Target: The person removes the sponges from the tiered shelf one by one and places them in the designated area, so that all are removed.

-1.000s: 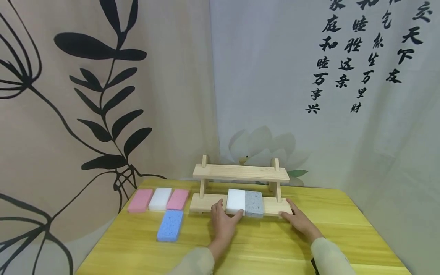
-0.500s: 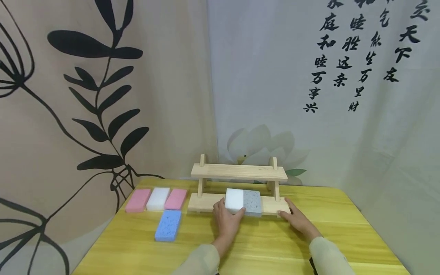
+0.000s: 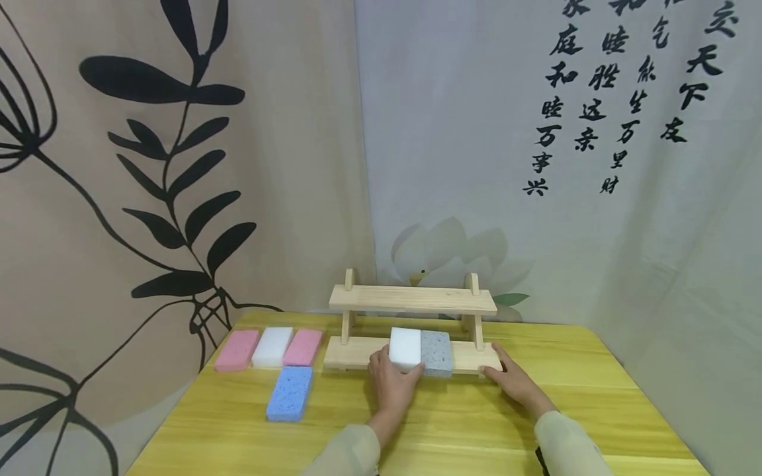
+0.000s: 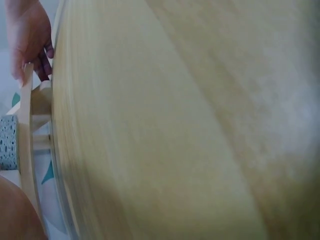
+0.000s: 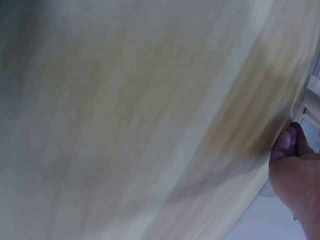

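A two-tier wooden rack (image 3: 417, 299) stands on the table. On its lower board a white sponge (image 3: 405, 348) and a grey speckled sponge (image 3: 436, 353) lean side by side, touching. My left hand (image 3: 393, 387) holds the white sponge, fingers at its left side and thumb at its lower front edge. At the board's right end, my right hand (image 3: 516, 380) grips the wood with its thumb in front. The left wrist view shows that right hand (image 4: 31, 37) with thumb and fingers on either side of the board end, near the grey sponge (image 4: 8, 142).
Left of the rack lie a pink sponge (image 3: 237, 350), a white sponge (image 3: 272, 347) and another pink sponge (image 3: 303, 348) in a row. A blue sponge (image 3: 290, 393) lies in front of them. A printed curtain (image 3: 297, 165) hangs behind the table (image 3: 464, 436).
My left fingers have moved right against the left side of the white sponge. My right hand stays at the board's end. The head view has shifted slightly.
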`<state>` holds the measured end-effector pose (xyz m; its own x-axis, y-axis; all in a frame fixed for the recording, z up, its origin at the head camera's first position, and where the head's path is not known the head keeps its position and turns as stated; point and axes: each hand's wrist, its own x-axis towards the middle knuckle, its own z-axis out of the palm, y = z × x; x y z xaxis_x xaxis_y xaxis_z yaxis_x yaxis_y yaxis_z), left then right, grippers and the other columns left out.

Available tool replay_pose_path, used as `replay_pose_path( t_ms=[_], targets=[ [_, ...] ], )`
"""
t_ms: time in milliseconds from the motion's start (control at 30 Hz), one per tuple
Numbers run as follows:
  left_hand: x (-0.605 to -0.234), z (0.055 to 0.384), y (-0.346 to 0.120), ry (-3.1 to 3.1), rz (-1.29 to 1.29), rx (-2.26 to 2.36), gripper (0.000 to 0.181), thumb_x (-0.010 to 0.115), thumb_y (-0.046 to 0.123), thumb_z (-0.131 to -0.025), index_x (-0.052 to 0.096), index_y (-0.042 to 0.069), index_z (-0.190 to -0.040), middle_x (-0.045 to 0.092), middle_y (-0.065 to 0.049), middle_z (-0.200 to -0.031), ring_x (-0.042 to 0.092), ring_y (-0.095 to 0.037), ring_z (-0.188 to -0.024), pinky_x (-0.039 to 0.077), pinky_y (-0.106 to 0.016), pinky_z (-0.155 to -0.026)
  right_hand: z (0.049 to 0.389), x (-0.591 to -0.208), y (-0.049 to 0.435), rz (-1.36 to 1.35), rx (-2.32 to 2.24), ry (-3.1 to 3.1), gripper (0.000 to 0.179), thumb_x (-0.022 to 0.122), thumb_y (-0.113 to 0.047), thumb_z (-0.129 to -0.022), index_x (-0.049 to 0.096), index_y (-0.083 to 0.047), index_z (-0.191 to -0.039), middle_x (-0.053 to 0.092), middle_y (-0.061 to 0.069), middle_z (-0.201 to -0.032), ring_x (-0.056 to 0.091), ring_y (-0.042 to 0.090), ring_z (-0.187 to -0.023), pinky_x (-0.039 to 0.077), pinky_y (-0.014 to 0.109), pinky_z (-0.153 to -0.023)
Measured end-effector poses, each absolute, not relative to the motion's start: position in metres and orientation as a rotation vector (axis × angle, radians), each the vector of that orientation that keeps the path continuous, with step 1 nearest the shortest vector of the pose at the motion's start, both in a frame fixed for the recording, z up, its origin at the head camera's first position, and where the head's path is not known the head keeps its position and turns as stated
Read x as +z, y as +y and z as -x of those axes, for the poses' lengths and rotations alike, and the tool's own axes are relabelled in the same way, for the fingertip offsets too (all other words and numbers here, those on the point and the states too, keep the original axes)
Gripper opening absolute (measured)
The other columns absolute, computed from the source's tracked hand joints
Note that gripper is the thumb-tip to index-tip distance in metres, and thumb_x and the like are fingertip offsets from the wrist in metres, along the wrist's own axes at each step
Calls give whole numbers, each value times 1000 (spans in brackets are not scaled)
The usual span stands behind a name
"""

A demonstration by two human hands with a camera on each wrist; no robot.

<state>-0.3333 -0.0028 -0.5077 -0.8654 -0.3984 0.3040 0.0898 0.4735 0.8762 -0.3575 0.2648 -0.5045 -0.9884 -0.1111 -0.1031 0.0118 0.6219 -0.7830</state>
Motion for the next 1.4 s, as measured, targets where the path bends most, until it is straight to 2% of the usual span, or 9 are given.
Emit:
replay_pose_path(
  t_ms=[433,900,1400],
  targets=[
    [-504,335,-4,-2219,-241,-1398,79,90,25,-65,54,-1,-131,49,-13,-118,46,-28,-106,43,-43,-89,359,-501,266,92,-1321,2689,92,56,-53,-96,5,-9,-159,8,31,-159,10,52,-144,14,69,-111],
    [-504,336,-15,-2180,-241,-1444,78,89,25,-67,53,-2,-130,49,-14,-121,47,-29,-107,46,-46,-90,357,-504,266,101,-1351,2668,91,58,-49,-97,6,-8,-159,9,31,-159,11,50,-144,14,66,-113],
    [-495,327,-33,-2168,-168,-1438,74,89,25,-68,55,-4,-126,49,-15,-118,48,-30,-107,45,-48,-90,358,-505,265,87,-1345,2658,94,58,-54,-95,5,-9,-159,8,31,-159,10,50,-144,13,66,-113]
  ],
)
